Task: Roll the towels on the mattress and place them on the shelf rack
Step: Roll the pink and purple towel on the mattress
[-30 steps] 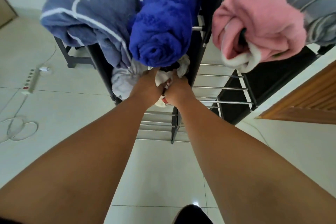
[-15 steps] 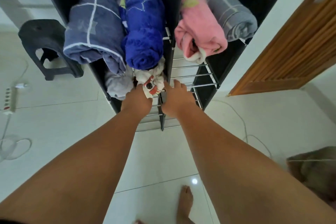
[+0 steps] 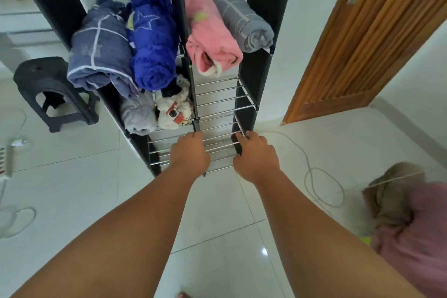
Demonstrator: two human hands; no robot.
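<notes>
Left hand [image 3: 189,152], right hand [image 3: 256,155]: empty, fingers slack, apart, over low bars of rack [image 3: 266,7]. White towel [image 3: 174,111] just beyond, middle shelf, left bay, touching grey towel [image 3: 137,113]. Check roll seated, not overhanging, before fetching next. Top shelf: four rolled towels [image 3: 152,41], two per bay.

Bright, even light; soft blur, warped edges.

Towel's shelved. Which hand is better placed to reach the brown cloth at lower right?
Right. The right hand holds no towel and is on the brown cloth's side of the shelf rack. The left hand is by the middle post, farther off, and would likely have to cross the right arm.
</notes>
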